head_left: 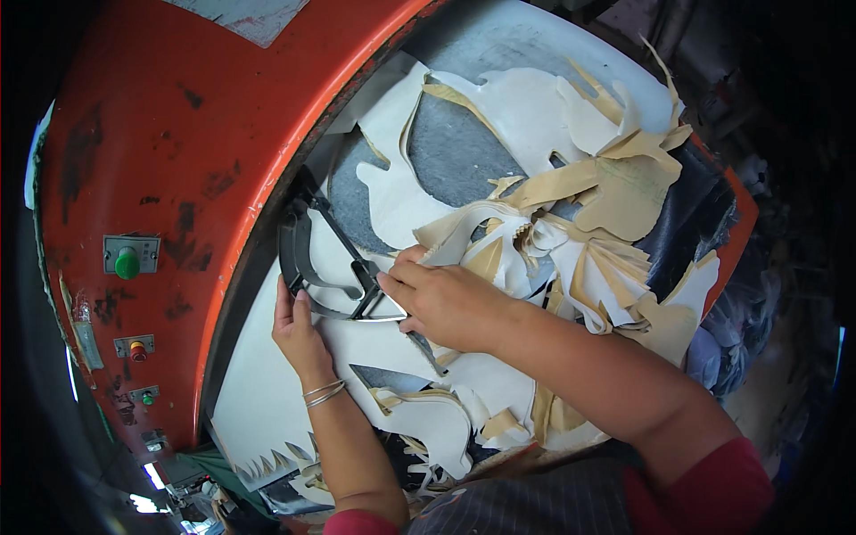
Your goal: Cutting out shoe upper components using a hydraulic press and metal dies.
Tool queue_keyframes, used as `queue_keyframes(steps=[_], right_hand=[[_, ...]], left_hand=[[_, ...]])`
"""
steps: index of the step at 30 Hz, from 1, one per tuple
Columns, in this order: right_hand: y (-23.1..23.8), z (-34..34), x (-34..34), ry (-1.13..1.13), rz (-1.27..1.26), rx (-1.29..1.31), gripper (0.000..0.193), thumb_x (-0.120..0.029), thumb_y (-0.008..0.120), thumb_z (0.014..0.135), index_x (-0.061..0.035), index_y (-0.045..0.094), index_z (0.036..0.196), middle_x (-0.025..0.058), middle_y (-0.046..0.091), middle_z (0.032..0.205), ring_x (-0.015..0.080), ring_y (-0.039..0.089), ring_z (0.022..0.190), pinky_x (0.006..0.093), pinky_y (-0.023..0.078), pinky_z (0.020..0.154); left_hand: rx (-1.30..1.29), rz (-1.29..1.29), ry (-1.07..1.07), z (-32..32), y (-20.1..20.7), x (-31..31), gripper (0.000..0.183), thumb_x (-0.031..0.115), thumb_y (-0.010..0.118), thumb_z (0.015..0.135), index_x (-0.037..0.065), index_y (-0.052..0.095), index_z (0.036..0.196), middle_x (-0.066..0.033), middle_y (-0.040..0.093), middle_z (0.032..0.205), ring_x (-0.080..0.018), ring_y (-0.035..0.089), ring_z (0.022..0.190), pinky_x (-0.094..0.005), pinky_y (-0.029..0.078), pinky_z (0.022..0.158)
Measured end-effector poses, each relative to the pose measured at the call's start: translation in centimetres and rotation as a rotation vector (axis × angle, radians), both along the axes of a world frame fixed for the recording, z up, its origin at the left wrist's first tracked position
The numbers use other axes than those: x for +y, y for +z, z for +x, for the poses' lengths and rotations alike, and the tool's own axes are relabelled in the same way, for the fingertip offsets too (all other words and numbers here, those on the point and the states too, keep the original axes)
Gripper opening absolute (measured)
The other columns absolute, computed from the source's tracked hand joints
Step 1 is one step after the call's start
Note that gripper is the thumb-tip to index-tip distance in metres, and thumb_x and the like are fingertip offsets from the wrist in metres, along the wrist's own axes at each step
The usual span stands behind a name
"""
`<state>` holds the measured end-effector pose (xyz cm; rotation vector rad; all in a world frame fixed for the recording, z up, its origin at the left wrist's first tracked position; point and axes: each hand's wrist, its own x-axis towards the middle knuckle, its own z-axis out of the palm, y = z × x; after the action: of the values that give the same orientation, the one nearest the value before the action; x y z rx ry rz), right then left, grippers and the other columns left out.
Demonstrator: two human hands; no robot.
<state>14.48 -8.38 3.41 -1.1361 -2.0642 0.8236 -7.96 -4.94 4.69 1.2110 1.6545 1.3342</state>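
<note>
A black metal cutting die (287,251) with curved walls and cross bars stands on a white sheet of leather-like material (263,366). My left hand (301,337) grips its near left side, thumb and fingers on the wall. From the right, my right hand (455,305) holds the die's near right corner, its fingers curled around the edge. The die's far end lies close to the rim of an orange-red machine head (241,178). Part of the die's lower edge is hidden by my fingers.
White and tan offcuts (624,259) pile up to the right, some curled upright. A cut-out sheet (392,201) lies over the grey bed (464,156). On the machine's left face are a green button (127,263) and a red button (137,351). Plastic bags (736,330) sit beyond the right edge.
</note>
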Motion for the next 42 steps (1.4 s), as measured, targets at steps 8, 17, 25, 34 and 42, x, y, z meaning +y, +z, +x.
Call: queue_keyframes(steps=[8,17,25,34,42], right_hand=[[0.8,0.5,0.3,0.021,-0.006,0.005,0.055,-0.014,0.071,0.073,0.0071,0.052,0.12,0.0173,0.056,0.111,0.0307,0.052,0.111,0.0364,0.048,0.087],[0.3,-0.2,0.7,-0.033,0.081,0.027,0.058,-0.017,0.072,0.071,0.0068,0.053,0.12,0.015,0.055,0.11,0.0298,0.049,0.115,0.0354,0.046,0.091],[0.2,0.0,0.9,-0.034,0.113,0.066,0.06,-0.019,0.077,0.064,0.0044,0.057,0.115,0.0116,0.058,0.106,0.0285,0.05,0.107,0.0349,0.044,0.09],[1.3,0.0,1.2,-0.015,0.115,0.014,0.062,-0.024,0.079,0.062,0.0015,0.059,0.115,0.0115,0.058,0.107,0.0299,0.05,0.105,0.0361,0.044,0.09],[1.2,-1.0,0.6,-0.018,0.169,-0.114,0.067,-0.031,0.078,0.068,0.0011,0.055,0.122,0.0155,0.058,0.114,0.0312,0.049,0.109,0.0361,0.041,0.094]], left_hand=[[-0.022,0.009,-0.025,-0.2,0.0,0.1,0.047,0.005,0.057,0.09,-0.006,0.044,0.133,-0.0111,0.057,0.122,-0.0114,0.054,0.105,-0.023,0.04,0.092],[0.005,0.009,-0.028,-0.1,0.1,0.3,0.044,0.007,0.053,0.093,-0.006,0.043,0.134,-0.0064,0.06,0.114,-0.0064,0.055,0.096,-0.0198,0.042,0.086],[0.061,-0.045,-0.045,0.2,0.7,-0.1,0.045,0.013,0.055,0.093,-0.004,0.045,0.133,-0.0072,0.059,0.119,-0.0081,0.053,0.101,-0.02,0.038,0.09],[0.095,0.084,-0.023,-1.9,-2.3,1.0,0.045,0.013,0.059,0.088,-0.001,0.051,0.13,-0.0075,0.061,0.099,-0.009,0.054,0.084,-0.0217,0.043,0.075],[0.478,-0.045,-0.128,-3.3,0.4,-0.2,0.059,0.039,0.053,0.09,-0.011,0.051,0.121,-0.0263,0.056,0.113,-0.0408,0.052,0.105,-0.0447,0.026,0.107]])
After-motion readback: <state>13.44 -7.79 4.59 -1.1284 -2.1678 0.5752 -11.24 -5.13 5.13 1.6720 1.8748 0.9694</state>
